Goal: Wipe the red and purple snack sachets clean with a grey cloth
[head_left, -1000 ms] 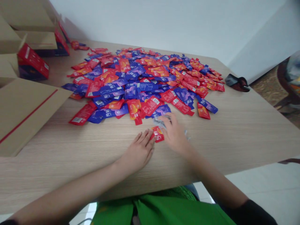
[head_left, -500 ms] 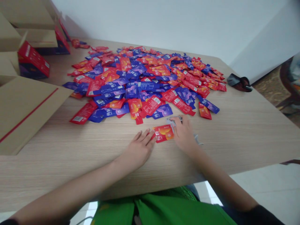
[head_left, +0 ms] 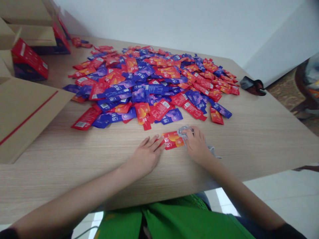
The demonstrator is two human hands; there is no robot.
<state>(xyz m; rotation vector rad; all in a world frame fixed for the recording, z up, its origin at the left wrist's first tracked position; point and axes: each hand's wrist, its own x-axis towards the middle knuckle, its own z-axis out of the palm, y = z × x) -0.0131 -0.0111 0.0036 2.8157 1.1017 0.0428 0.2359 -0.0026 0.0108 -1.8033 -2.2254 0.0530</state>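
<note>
A red pouch with an orange fruit print (head_left: 171,140) lies flat on the table in front of me. My left hand (head_left: 147,153) rests on its left end, fingers stretched out and pressing it to the tabletop. At the pouch's right end, my right hand (head_left: 196,143) grips a crumpled grey cloth (head_left: 183,130) and holds it against the pouch. Part of the cloth trails out to the right from under that hand. Just beyond both hands spreads a big heap of red and purple pouches (head_left: 139,93).
Open cardboard boxes (head_left: 32,111) with red and purple sides stand at the left, one flap reaching over the table (head_left: 259,139). A dark, shiny object (head_left: 253,86) lies near the right edge. A white wall (head_left: 174,23) rises behind the heap.
My right hand and the cloth have shifted slightly, and more of the cloth now shows at the pouch's right end. My left hand stays on the pouch. The view has moved a little.
</note>
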